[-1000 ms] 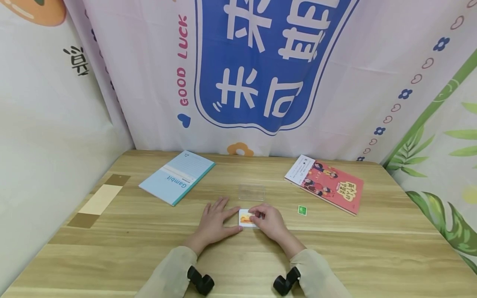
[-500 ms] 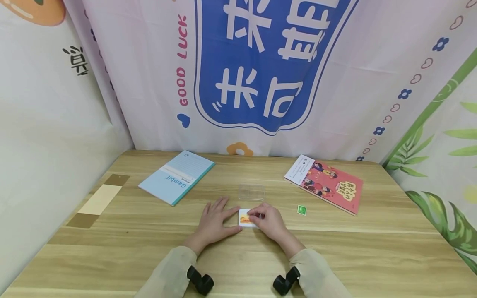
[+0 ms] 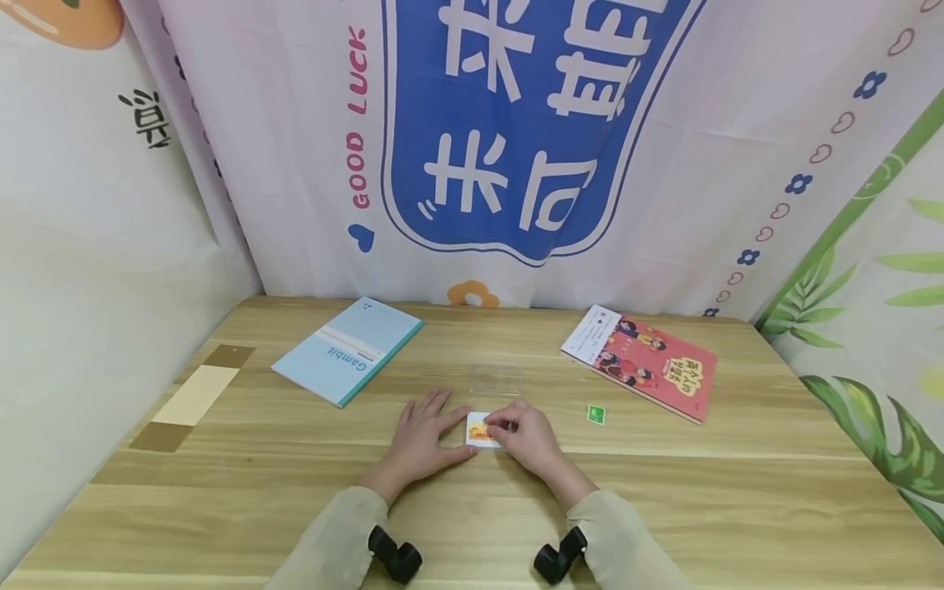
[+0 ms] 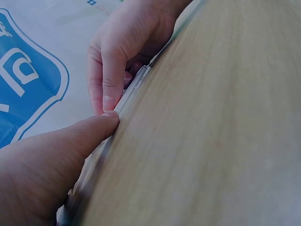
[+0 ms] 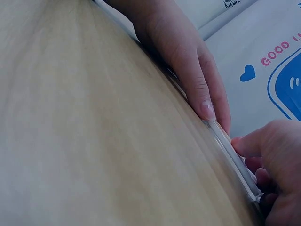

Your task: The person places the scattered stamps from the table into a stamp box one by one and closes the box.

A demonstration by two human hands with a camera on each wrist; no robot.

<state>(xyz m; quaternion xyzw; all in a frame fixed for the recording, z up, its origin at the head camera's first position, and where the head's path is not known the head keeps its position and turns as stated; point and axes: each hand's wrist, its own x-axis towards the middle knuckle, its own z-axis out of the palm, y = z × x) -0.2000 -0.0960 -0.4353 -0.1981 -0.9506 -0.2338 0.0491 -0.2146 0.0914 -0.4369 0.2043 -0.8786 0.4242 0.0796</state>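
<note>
A small white card with an orange-and-yellow picture on it lies flat near the table's middle. Its thin clear-edged case shows side-on in the right wrist view. My left hand spreads its fingers on the left, with forefinger and thumb tips against the card's left corners. From the right, my right hand curls over the card, thumb and forefinger pinching at the picture and covering its right part. A clear plastic rectangle lies just behind the card.
Right of the hands lies a small green stamp-like square. A pale blue notebook rests at the back left, a red book at the back right. Brown and cream strips mark the left side. A printed curtain hangs behind the wooden table.
The card and my right hand have shifted very slightly left. My left hand keeps its place at the card's left edge. The head view itself has moved a little.
</note>
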